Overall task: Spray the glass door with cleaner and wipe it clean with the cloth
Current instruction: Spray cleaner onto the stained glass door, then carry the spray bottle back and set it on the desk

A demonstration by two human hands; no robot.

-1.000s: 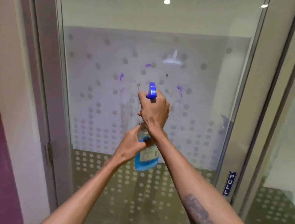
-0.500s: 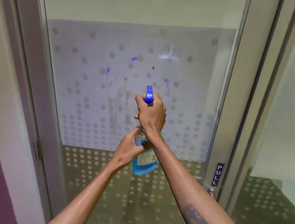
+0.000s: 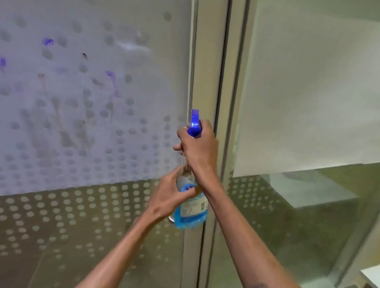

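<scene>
Both hands and the spray bottle (image 3: 189, 204) have swung rightward off the stained glass door (image 3: 69, 102) to its frame; the purple marks (image 3: 112, 76) now lie up and left of them. Right hand (image 3: 196, 150) grips the trigger head, left hand (image 3: 169, 198) clasps the bottle's body. Spraying seems under way; next, aim back left, then find the cloth, which isn't visible

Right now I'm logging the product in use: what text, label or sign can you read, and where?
Spray bottle label, held by the left hand and right hand: print too small and blurred to read.
Glass door: dots and stains only, no readable sign.
</scene>
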